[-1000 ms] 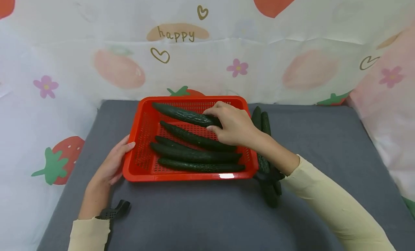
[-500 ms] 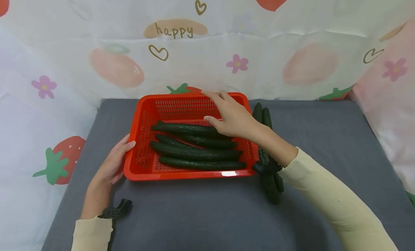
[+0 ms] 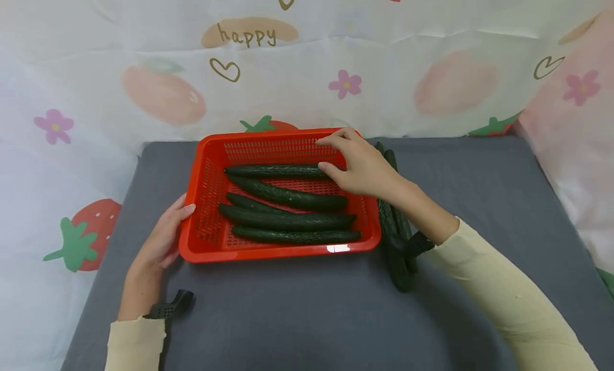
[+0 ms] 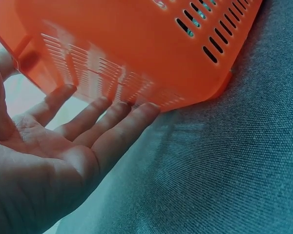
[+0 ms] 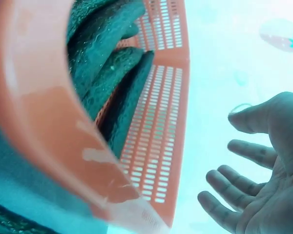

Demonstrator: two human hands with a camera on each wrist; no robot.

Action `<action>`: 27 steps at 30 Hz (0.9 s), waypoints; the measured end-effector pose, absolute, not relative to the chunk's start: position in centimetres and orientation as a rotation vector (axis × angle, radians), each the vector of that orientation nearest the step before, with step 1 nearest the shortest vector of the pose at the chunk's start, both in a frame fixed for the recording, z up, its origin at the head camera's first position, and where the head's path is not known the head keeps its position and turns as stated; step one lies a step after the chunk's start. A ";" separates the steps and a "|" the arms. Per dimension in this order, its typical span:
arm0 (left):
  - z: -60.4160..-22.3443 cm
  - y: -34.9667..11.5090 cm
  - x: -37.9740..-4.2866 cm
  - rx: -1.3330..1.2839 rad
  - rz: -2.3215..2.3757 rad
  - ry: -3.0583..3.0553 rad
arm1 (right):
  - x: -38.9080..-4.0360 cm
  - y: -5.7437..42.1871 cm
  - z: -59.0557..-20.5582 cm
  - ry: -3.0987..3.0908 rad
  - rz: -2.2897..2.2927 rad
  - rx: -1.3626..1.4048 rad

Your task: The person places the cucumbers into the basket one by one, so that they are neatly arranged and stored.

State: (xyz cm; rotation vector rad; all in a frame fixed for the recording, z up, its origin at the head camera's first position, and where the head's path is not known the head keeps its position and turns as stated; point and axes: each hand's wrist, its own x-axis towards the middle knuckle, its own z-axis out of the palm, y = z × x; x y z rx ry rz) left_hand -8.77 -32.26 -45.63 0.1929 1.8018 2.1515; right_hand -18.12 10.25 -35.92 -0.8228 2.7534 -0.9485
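A red plastic basket (image 3: 283,253) with slotted walls holds several dark green cucumbers (image 3: 292,220) lying lengthwise. My left hand (image 3: 165,235) holds the basket's left end, thumb over the rim. In the left wrist view its fingers (image 4: 122,129) lie along the outside wall. My right hand (image 3: 360,166) is above the basket's back right corner, its fingers spread and gripping nothing. Its fingertips overlap the right end of the rearmost cucumber (image 3: 273,171) in the head view. The right wrist view shows this hand (image 5: 263,180) apart from the basket wall, its palm bare.
More cucumbers (image 3: 398,264) lie on the grey tablecloth (image 3: 288,317) just right of the basket, partly under my right forearm. A white printed curtain (image 3: 384,56) hangs behind the table and along its sides.
My right hand has let go of a cucumber, which now lies at the back of the basket. That hand has then moved a little right. The left hand keeps its hold on the basket.
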 end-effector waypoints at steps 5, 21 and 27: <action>-45.7 -32.5 -8.6 0.240 2.149 1.759 | -17.8 11.2 -36.5 2.761 -0.974 -0.799; -45.7 -32.4 -8.7 0.167 2.151 1.778 | -16.9 14.1 -37.6 2.820 -1.075 -0.711; -45.4 -32.5 -8.8 0.133 2.145 1.803 | -16.7 15.1 -37.6 2.812 -1.118 -0.701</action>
